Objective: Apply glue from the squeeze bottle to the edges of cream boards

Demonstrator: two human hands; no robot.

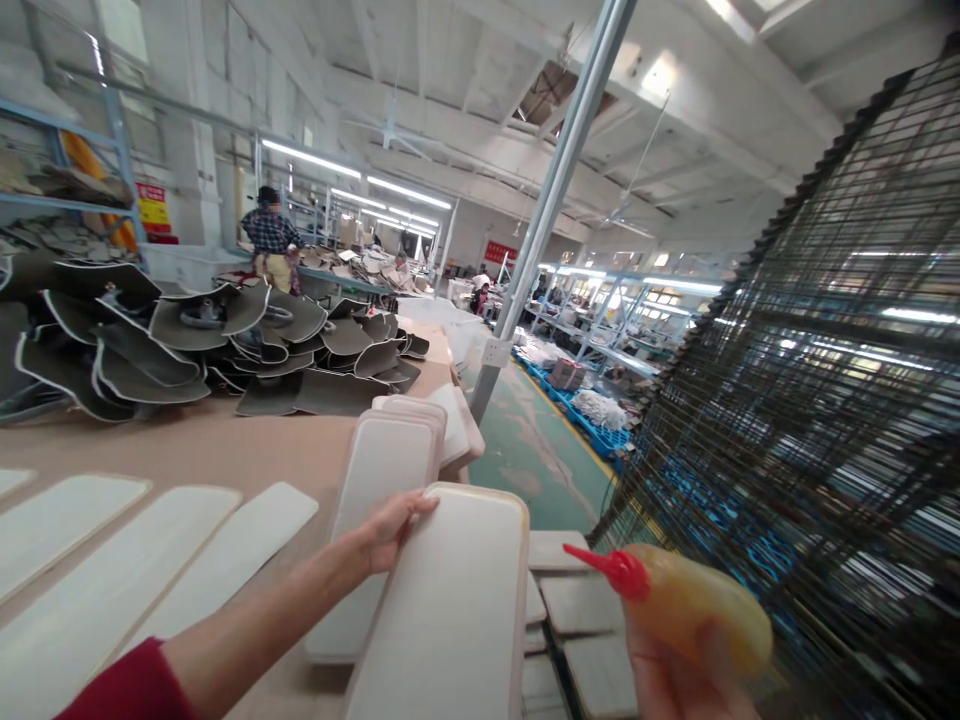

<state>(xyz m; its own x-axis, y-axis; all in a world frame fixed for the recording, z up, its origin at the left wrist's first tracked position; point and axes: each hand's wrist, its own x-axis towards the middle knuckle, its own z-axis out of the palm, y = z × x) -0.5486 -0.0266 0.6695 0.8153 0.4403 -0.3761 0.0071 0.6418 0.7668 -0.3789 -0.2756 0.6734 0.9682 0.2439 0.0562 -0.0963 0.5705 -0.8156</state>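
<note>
My left hand [386, 530] grips the top left edge of a white rounded panel [450, 600] and lifts it off the table's right end. The arm wears a red sleeve. My right hand [675, 680] holds a yellowish squeeze bottle [697, 605] with a red nozzle pointing left toward the panel. Under and behind the lifted panel lies a stack of similar white panels [390, 460]. More white panels [225, 550] lie flat in a row on the brown table [225, 445].
A heap of dark grey curved pieces [187, 345] covers the table's far side. A tall black wire rack [825, 400] stands at the right, with grey pieces [585, 600] on its low shelf. A metal post [555, 190] rises ahead. A person [270, 240] stands far behind.
</note>
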